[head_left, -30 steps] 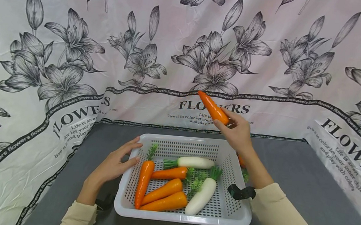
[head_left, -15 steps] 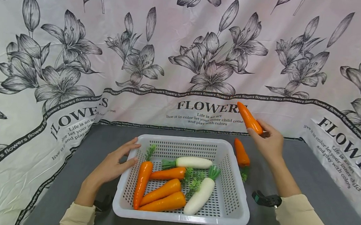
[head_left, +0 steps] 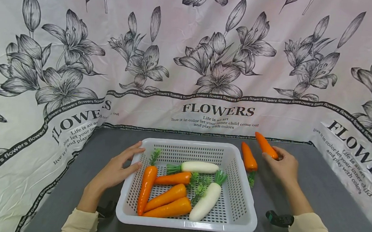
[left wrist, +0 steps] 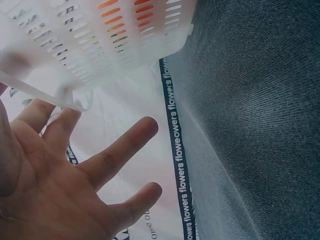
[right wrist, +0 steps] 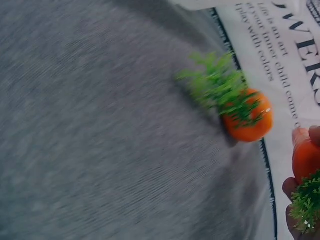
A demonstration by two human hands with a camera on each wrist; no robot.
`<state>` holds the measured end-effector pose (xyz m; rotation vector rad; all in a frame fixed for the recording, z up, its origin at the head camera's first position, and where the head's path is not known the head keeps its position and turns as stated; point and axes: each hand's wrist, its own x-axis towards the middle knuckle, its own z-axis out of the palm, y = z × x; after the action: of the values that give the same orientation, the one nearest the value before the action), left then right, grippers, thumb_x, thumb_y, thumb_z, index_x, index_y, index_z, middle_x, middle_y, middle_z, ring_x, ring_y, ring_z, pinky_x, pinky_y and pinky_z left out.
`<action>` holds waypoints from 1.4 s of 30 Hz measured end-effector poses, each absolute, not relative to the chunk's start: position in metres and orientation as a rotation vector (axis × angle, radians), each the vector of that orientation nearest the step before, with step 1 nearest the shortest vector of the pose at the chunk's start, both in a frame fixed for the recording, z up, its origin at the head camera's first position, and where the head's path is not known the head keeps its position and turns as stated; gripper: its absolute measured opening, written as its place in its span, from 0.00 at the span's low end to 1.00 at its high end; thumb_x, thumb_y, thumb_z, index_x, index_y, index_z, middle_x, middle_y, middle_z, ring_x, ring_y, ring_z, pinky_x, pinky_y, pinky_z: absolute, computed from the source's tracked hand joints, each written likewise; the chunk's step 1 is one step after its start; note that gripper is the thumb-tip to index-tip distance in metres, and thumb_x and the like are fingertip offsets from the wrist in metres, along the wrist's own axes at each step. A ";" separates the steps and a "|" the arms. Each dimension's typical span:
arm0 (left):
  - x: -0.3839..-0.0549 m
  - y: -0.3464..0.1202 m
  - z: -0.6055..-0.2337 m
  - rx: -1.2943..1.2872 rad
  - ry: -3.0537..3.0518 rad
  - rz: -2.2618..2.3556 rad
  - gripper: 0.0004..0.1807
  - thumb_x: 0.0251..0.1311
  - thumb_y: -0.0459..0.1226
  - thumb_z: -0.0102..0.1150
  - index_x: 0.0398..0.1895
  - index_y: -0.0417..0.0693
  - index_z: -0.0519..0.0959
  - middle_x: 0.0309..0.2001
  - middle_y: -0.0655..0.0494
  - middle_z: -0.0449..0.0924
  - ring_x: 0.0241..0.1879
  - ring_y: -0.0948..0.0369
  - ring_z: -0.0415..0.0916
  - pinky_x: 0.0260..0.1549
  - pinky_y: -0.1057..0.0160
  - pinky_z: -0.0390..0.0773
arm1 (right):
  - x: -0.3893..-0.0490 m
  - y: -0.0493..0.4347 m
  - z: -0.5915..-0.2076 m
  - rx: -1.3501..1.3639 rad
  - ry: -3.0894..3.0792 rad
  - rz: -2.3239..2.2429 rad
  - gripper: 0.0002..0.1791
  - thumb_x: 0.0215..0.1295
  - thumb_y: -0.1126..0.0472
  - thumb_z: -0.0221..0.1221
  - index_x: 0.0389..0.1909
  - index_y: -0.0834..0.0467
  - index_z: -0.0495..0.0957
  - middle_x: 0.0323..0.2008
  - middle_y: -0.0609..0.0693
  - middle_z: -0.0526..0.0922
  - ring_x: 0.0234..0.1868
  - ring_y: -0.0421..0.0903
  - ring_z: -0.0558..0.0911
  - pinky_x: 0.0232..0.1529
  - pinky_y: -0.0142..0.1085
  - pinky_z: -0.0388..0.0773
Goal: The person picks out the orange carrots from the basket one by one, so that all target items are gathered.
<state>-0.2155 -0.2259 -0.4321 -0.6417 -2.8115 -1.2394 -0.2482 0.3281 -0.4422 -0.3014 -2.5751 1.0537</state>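
Note:
My right hand point(head_left: 283, 166) grips an orange carrot point(head_left: 265, 145) by its thick end, to the right of the basket, its tip pointing up and left. In the right wrist view the held carrot's green leaves point(right wrist: 309, 202) show at the right edge. A second carrot point(head_left: 249, 158) lies on the grey cloth against the basket's right side. My left hand point(head_left: 116, 169) rests on the left rim of the white perforated basket point(head_left: 185, 223); the left wrist view shows its fingers spread and mostly straight. Inside the basket are an upright-lying carrot point(head_left: 147, 189), several more carrots and two white radishes point(head_left: 206, 202).
Grey cloth point(head_left: 325, 185) covers the table. Behind it hangs a white curtain point(head_left: 147, 113) printed with flowers and lettering, which also comes round both sides. Black straps with small devices point(head_left: 279, 218) sit at the wrists.
My right hand has carried the carrot from above the basket's far right corner to the right, then lowered it toward the cloth beside the other carrot. My left hand has stayed on the rim.

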 end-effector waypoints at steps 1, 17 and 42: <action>-0.215 -0.226 -0.432 -0.644 -2.810 -1.240 0.30 0.72 0.50 0.57 0.75 0.60 0.67 0.82 0.60 0.51 0.56 0.52 0.71 0.42 0.58 0.81 | -0.247 0.329 -0.445 -0.296 -2.591 1.037 0.35 0.69 0.46 0.62 0.68 0.67 0.73 0.59 0.70 0.80 0.47 0.62 0.81 0.31 0.30 0.74; -0.215 -0.225 -0.431 -0.639 -2.815 -1.253 0.30 0.72 0.51 0.57 0.75 0.59 0.67 0.82 0.60 0.51 0.58 0.50 0.72 0.42 0.59 0.82 | -0.239 0.329 -0.473 -0.346 -2.747 1.038 0.40 0.69 0.41 0.61 0.68 0.69 0.70 0.61 0.73 0.76 0.54 0.65 0.78 0.50 0.54 0.77; -0.214 -0.224 -0.430 -0.617 -2.827 -1.262 0.31 0.72 0.52 0.56 0.75 0.61 0.67 0.82 0.61 0.50 0.61 0.48 0.70 0.44 0.59 0.82 | -0.242 0.326 -0.461 -0.489 -2.917 1.054 0.47 0.71 0.33 0.52 0.70 0.72 0.63 0.64 0.77 0.70 0.58 0.69 0.75 0.54 0.58 0.77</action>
<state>-0.2138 -0.2245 -0.4300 -0.6165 -2.8274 -1.2624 -0.2424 0.3259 -0.4609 -0.4890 -2.9173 1.0543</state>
